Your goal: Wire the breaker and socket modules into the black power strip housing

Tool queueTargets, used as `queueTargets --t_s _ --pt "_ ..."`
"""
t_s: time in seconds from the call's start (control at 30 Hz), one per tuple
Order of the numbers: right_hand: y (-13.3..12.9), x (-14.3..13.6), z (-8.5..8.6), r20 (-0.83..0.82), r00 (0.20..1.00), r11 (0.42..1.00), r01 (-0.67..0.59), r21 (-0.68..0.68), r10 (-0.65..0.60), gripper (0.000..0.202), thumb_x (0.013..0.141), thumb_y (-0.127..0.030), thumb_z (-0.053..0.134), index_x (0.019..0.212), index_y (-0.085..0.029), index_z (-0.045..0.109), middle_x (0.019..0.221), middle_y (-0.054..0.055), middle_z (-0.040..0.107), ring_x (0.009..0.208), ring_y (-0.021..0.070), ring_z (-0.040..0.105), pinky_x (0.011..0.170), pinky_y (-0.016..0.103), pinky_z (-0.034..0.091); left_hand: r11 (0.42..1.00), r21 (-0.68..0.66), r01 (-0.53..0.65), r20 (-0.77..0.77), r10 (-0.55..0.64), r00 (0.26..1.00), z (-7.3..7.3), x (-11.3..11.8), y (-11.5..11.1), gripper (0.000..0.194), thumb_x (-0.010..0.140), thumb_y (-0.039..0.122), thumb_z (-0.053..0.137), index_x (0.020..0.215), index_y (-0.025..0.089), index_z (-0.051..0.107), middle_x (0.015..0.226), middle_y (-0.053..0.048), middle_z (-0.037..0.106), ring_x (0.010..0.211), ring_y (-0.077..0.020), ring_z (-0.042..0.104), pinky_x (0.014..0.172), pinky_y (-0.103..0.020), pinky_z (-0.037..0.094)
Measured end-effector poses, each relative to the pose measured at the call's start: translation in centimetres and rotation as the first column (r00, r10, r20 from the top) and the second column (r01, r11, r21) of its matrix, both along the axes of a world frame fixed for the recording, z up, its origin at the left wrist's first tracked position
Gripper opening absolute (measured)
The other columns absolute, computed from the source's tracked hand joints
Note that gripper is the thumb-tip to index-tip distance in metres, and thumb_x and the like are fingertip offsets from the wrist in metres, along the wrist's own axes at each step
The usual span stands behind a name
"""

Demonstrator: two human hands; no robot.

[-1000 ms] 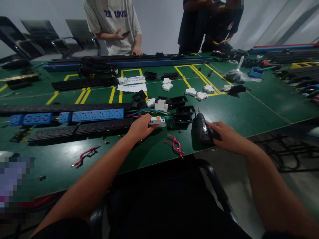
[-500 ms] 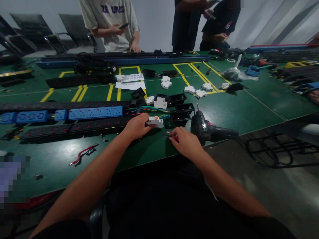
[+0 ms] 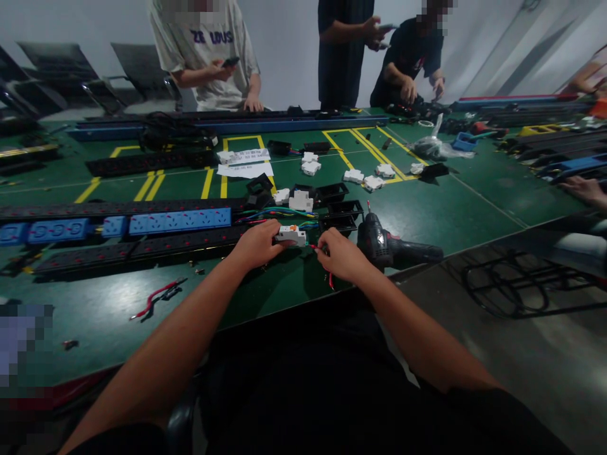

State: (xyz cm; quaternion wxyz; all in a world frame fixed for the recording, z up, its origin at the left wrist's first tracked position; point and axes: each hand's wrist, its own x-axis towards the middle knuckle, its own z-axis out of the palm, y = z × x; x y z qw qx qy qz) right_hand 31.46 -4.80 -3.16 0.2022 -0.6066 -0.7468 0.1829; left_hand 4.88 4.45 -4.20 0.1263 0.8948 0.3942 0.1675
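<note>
My left hand point(image 3: 257, 245) is closed around the left end of a white circuit breaker point(image 3: 293, 236) with an orange switch, held just above the table. Pinched in my right hand point(image 3: 342, 254) is a red wire point(image 3: 331, 280), its lower end hanging below my fingers. The fingertips are at the breaker's right end, where a bit of red shows; whether the wire is inside the terminal I cannot tell. Black rectangular housings point(image 3: 337, 224) lie just behind my right hand. A black power drill point(image 3: 379, 240) rests to its right, bit pointing away from me.
Power strips with blue sockets point(image 3: 180, 221) stretch leftward. More white breakers point(image 3: 353, 176) lie farther back on the green table point(image 3: 484, 189). A red and black wire pair point(image 3: 154, 298) lies front left. People stand across the table, and another person's hand point(image 3: 585, 189) is at the right.
My right hand has moved up and left to the breaker's right end, and a red wire now hangs below it. My left hand still holds the breaker. The view has shifted slightly.
</note>
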Motion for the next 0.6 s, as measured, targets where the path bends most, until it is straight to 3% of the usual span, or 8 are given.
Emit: queueTargets --t_s 0.17,0.6 --pt "0.6 0.1 -0.4 -0.115 0.992 0.998 0.048 -0.039 -0.053 0.012 0.102 -0.031 0.058 0.106 -0.021 0.065 0.098 0.008 0.074 0.084 0.0196 0.064 0.075 0.033 0.040 1.000 0.000 -0.018 0.005 0.018 1.000 -0.2 0.0 0.1 0.034 0.100 0.055 0.068 0.096 0.022 0.064 0.101 -0.009 0.070 0.092 -0.0278 0.067 0.077 -0.038 0.048" --pt "1.9 0.5 -0.8 -0.302 0.952 0.996 0.022 -0.087 -0.047 0.018 0.098 -0.035 0.064 0.101 -0.021 0.075 0.090 0.006 0.078 0.079 0.0172 0.068 0.073 0.031 0.046 1.000 -0.012 -0.025 0.012 0.025 1.000 -0.3 0.1 0.3 0.039 0.100 0.061 0.067 0.091 0.023 0.062 0.100 -0.008 0.070 0.093 -0.0279 0.067 0.079 -0.039 0.050"
